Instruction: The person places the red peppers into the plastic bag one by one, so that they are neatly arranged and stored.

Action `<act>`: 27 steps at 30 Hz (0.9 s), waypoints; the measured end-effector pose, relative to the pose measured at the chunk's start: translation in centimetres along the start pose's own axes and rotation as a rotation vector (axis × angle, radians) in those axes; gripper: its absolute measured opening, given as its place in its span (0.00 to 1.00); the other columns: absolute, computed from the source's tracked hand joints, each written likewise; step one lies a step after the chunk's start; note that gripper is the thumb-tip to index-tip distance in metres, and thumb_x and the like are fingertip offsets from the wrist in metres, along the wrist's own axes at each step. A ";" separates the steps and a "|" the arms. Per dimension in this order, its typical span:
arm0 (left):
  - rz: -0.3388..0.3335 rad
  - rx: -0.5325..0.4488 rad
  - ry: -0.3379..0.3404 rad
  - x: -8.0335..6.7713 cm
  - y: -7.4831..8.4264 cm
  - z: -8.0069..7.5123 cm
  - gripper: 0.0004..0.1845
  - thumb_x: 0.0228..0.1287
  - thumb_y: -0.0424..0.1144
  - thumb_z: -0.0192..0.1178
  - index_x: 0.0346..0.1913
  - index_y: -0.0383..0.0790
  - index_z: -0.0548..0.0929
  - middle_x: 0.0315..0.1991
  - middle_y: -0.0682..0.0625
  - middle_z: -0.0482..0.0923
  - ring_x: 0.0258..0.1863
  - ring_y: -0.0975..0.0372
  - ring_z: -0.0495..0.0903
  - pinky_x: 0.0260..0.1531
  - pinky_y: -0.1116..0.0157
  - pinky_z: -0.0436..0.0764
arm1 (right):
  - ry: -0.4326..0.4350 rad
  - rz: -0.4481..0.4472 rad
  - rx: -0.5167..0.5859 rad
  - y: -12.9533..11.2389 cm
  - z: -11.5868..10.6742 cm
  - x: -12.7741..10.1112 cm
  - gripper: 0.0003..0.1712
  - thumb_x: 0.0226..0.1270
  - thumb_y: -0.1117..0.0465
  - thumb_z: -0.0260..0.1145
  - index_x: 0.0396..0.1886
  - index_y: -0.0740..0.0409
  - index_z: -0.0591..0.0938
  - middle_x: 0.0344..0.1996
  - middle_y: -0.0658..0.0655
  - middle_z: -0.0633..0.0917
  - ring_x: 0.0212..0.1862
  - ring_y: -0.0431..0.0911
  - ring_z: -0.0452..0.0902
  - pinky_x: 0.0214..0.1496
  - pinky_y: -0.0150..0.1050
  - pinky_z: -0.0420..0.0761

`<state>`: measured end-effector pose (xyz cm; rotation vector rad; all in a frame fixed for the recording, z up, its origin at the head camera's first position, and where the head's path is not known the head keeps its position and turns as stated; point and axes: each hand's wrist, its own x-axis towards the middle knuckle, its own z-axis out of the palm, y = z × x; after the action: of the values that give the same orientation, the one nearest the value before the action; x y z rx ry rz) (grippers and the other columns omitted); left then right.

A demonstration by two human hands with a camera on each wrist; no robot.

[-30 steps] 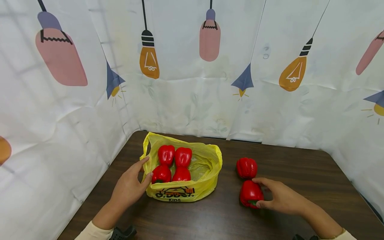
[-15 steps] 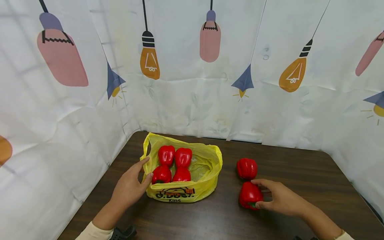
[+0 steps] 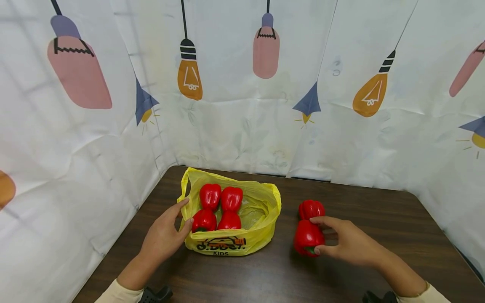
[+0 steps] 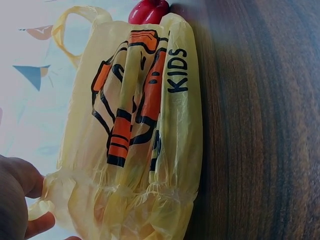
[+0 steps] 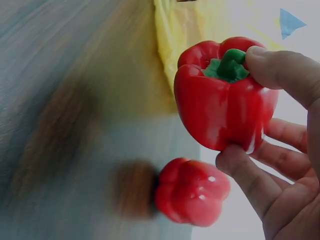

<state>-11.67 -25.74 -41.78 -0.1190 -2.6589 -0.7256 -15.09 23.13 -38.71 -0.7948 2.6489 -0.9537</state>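
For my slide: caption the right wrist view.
Right hand holds a red pepper above another pepper.

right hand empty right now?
No, the right hand grips a red bell pepper between thumb and fingers, lifted above the second pepper on the table.

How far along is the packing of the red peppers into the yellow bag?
Done: four red peppers lie inside the yellow bag. In hand: the right hand grips a fifth pepper off the table, while the left hand holds the bag's rim. Left: one last pepper lies on the table.
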 end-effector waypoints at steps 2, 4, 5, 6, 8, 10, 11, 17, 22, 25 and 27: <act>-0.001 0.000 -0.003 0.0 0.1 0.0 0.34 0.63 0.39 0.71 0.72 0.39 0.73 0.52 0.41 0.82 0.48 0.48 0.82 0.46 0.45 0.82 | 0.008 -0.003 -0.001 -0.4 -0.2 0.2 0.42 0.59 0.40 0.77 0.69 0.52 0.75 0.60 0.53 0.81 0.57 0.52 0.81 0.50 0.43 0.86; 0.000 0.002 -0.004 0.0 0.1 -0.1 0.34 0.63 0.39 0.71 0.72 0.39 0.73 0.53 0.40 0.82 0.48 0.48 0.82 0.46 0.45 0.82 | 0.013 -0.008 -0.001 -0.8 -0.4 0.4 0.43 0.58 0.40 0.78 0.69 0.52 0.75 0.60 0.53 0.81 0.57 0.52 0.81 0.51 0.44 0.85; 0.001 0.004 -0.003 0.0 0.1 -0.1 0.34 0.63 0.39 0.71 0.72 0.39 0.73 0.53 0.40 0.82 0.48 0.48 0.82 0.47 0.45 0.82 | 0.015 -0.009 0.004 -1.0 -0.5 0.5 0.43 0.58 0.41 0.78 0.69 0.53 0.75 0.59 0.53 0.81 0.56 0.52 0.81 0.51 0.44 0.85; 0.003 0.005 -0.002 0.0 0.1 -0.1 0.34 0.63 0.39 0.71 0.72 0.39 0.73 0.53 0.40 0.82 0.48 0.48 0.82 0.47 0.45 0.82 | 0.017 -0.011 0.004 -1.2 -0.6 0.6 0.43 0.58 0.41 0.78 0.69 0.52 0.75 0.59 0.52 0.81 0.56 0.51 0.81 0.51 0.43 0.85; 0.003 0.007 -0.001 0.0 0.1 -0.1 0.34 0.63 0.39 0.71 0.71 0.38 0.73 0.53 0.40 0.82 0.48 0.48 0.82 0.47 0.45 0.82 | 0.024 -0.017 0.003 -1.6 -0.7 0.8 0.44 0.57 0.41 0.79 0.69 0.51 0.75 0.58 0.51 0.81 0.56 0.50 0.81 0.52 0.42 0.85; 0.001 0.007 -0.002 0.0 0.2 -0.1 0.34 0.63 0.39 0.71 0.71 0.38 0.73 0.53 0.40 0.82 0.48 0.47 0.82 0.48 0.44 0.82 | 0.034 -0.023 0.001 -1.9 -0.7 1.0 0.44 0.56 0.41 0.79 0.69 0.50 0.75 0.58 0.49 0.81 0.55 0.48 0.80 0.52 0.41 0.85; -0.001 0.005 -0.004 0.0 0.2 -0.1 0.34 0.63 0.39 0.71 0.71 0.38 0.73 0.53 0.40 0.82 0.48 0.47 0.82 0.48 0.44 0.82 | 0.038 -0.031 -0.004 -2.1 -0.8 1.1 0.44 0.56 0.40 0.79 0.69 0.50 0.75 0.58 0.49 0.81 0.55 0.48 0.80 0.52 0.41 0.85; -0.007 0.002 -0.012 0.0 0.2 -0.1 0.35 0.62 0.39 0.71 0.72 0.38 0.73 0.52 0.40 0.82 0.48 0.47 0.82 0.48 0.44 0.82 | 0.053 -0.075 0.001 -3.1 -1.0 1.6 0.43 0.57 0.38 0.77 0.70 0.47 0.76 0.64 0.53 0.79 0.56 0.52 0.81 0.49 0.40 0.85; -0.016 0.001 -0.014 0.0 0.3 -0.2 0.35 0.63 0.39 0.71 0.72 0.38 0.72 0.53 0.39 0.82 0.50 0.47 0.82 0.49 0.43 0.81 | 0.035 -0.105 0.051 -4.1 -1.1 2.1 0.43 0.58 0.40 0.77 0.71 0.48 0.75 0.66 0.55 0.77 0.55 0.53 0.83 0.46 0.36 0.85; -0.021 0.000 -0.022 -0.1 0.4 -0.3 0.35 0.63 0.39 0.71 0.72 0.38 0.72 0.54 0.39 0.81 0.50 0.46 0.82 0.50 0.43 0.81 | 0.014 -0.112 0.099 -4.8 -1.3 2.5 0.43 0.59 0.43 0.78 0.71 0.49 0.74 0.66 0.56 0.77 0.54 0.54 0.84 0.44 0.38 0.86; -0.023 -0.001 -0.026 -0.1 0.4 -0.3 0.35 0.63 0.40 0.71 0.72 0.39 0.72 0.54 0.39 0.81 0.50 0.47 0.82 0.50 0.43 0.81 | 0.005 -0.111 0.127 -5.3 -1.3 2.7 0.43 0.59 0.44 0.79 0.71 0.49 0.73 0.66 0.57 0.77 0.55 0.55 0.84 0.44 0.40 0.87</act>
<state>-11.38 -25.57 -41.37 -0.0995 -2.6893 -0.7370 -15.64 18.93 -34.34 -0.9185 2.5410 -1.1396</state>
